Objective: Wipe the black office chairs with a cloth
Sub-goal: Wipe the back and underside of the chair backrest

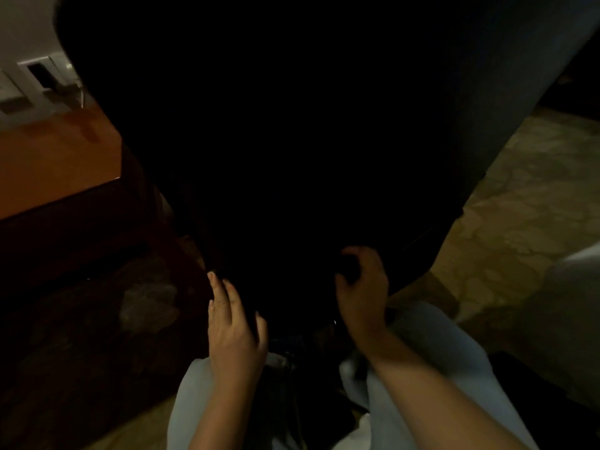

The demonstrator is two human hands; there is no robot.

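Orange-brown wood of a desk [55, 164] fills the upper left of the frame, with a white wall socket [40, 74] above it and dark floor below. Next comes your left hand [233, 323], low and left of centre: its fingers [219, 297] lie straight and close together, laid flat along the lower left edge of the black office chair [292, 141], thumb out on the other side. That hand braces the chair; it does not clasp it.

Black chair back takes up the whole middle of the frame, from the top edge down to your hands, and it stands close to the desk. The light is so poor that its surface shows no detail.

Your right hand [362, 287], low and right of centre, curls thumb and fingers round a dark wad [350, 271] held against the chair's lower edge. I cannot tell whether this is the cloth or part of the chair; no cloth shows plainly anywhere. Pale trousers [438, 358] sit beneath your forearms, and patterned carpet [519, 196] lies to the right.

Mind these risks. If you push with the right hand while the left only rests flat, the chair may swivel or shift into the desk. In this gloom you will likely miss patches on black. A loose hold on the wad could let it drop unseen.
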